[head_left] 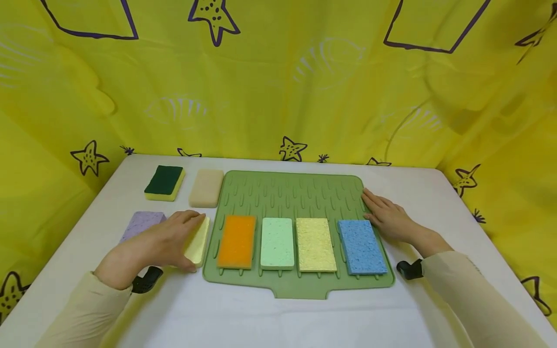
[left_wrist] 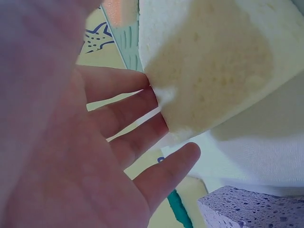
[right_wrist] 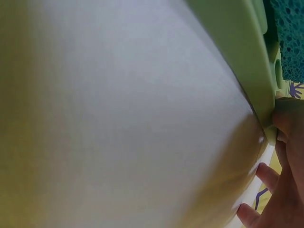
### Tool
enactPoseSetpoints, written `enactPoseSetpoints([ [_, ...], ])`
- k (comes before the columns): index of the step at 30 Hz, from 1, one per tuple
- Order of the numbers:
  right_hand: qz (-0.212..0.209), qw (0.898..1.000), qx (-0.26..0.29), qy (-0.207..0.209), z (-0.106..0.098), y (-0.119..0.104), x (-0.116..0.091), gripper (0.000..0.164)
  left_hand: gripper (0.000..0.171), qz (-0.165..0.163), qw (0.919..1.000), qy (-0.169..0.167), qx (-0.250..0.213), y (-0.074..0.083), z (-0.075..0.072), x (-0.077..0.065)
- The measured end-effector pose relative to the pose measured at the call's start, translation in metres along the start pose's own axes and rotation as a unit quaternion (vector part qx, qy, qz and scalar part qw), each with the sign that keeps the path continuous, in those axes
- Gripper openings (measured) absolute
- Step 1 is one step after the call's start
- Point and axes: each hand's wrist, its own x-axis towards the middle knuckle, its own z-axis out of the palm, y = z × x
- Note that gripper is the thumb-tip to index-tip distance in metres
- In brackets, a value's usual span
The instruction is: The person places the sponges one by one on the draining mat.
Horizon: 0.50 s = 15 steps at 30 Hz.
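My left hand spans a pale yellow sponge just left of the green mat, fingers at its far end and thumb by its near end. In the left wrist view several fingertips touch the edge of this sponge; the thumb's contact is hidden. My right hand rests at the mat's right edge, fingers extended, thumb touching the mat. On the mat lie an orange sponge, a mint green sponge, a speckled yellow sponge and a blue sponge, in a row.
Behind my left hand lies a purple sponge, partly covered by it. Farther back are a green-and-yellow scrub sponge and a beige sponge. A yellow patterned curtain encloses the white table at the back and sides.
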Motion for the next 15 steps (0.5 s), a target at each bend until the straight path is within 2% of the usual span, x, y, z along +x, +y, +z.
enactPoseSetpoints([
  [7,0.002,1.0,0.006,-0.006,0.0001,-0.0014,-0.0007,0.06,0.102,0.011,0.9999,0.007,0.003,-0.0012,-0.0004,0.0006],
  [15,0.004,1.0,0.009,-0.007,-0.0003,-0.0008,-0.0008,0.059,0.102,0.007,0.9998,0.016,0.006,0.0013,-0.006,0.0017],
])
